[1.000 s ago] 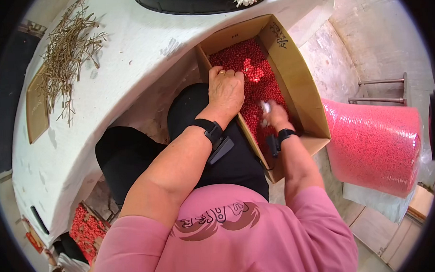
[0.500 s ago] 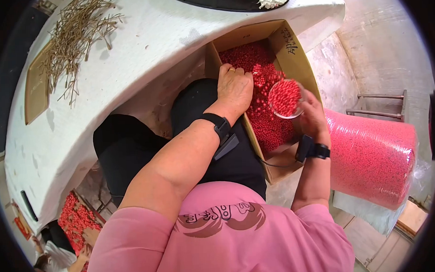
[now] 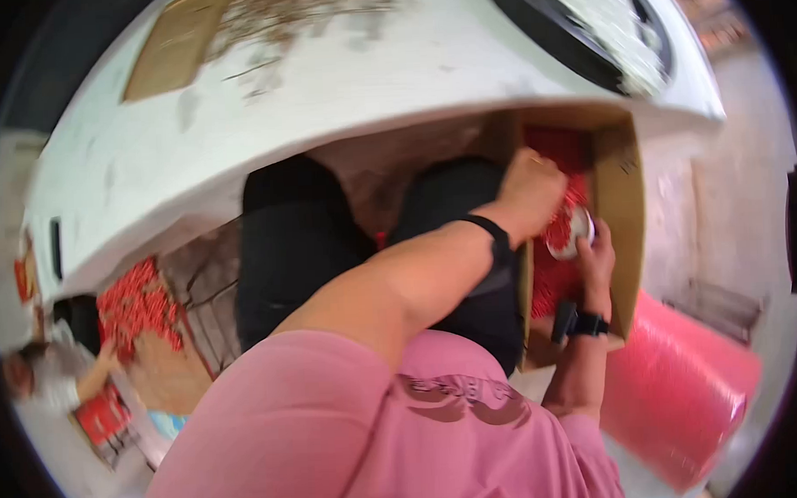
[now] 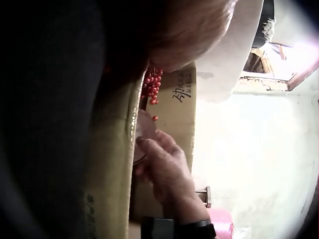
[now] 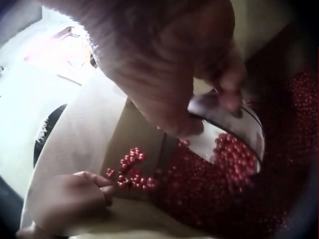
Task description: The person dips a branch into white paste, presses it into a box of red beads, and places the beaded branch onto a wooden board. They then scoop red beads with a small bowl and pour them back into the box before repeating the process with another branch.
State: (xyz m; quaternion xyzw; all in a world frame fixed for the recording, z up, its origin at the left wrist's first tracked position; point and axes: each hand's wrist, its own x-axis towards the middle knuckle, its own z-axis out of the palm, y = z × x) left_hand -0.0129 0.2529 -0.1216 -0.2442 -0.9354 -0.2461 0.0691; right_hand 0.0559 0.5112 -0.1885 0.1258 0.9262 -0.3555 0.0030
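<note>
A long cardboard box (image 3: 628, 232) holds many small red berries (image 5: 194, 199). My left hand (image 3: 534, 191) is over the box's near side wall; in the right wrist view that hand (image 5: 70, 204) pinches a sprig of red berries (image 5: 133, 172), which hangs over the box. My right hand (image 3: 597, 260) grips a small white bowl (image 5: 203, 142) by its rim, thumb and fingers on opposite faces. Tilted just beside the sprig, the bowl has berries at its lower edge, over the loose ones. The left wrist view shows the bowl's pale outside (image 4: 145, 125).
A white-covered table (image 3: 349, 84) curves ahead, bearing dry twigs (image 3: 294, 11), a cardboard piece (image 3: 176, 46) and a black round tray (image 3: 549, 33). A clear bag of red beads (image 3: 675, 389) stands right of the box. Another person (image 3: 56, 366) sits at far left by red items (image 3: 142, 306).
My right hand scooped in the box, lifted the bowl full of berries, and now holds it tipped closer to my left hand. The head view has swung, blurring and shifting the scene.
</note>
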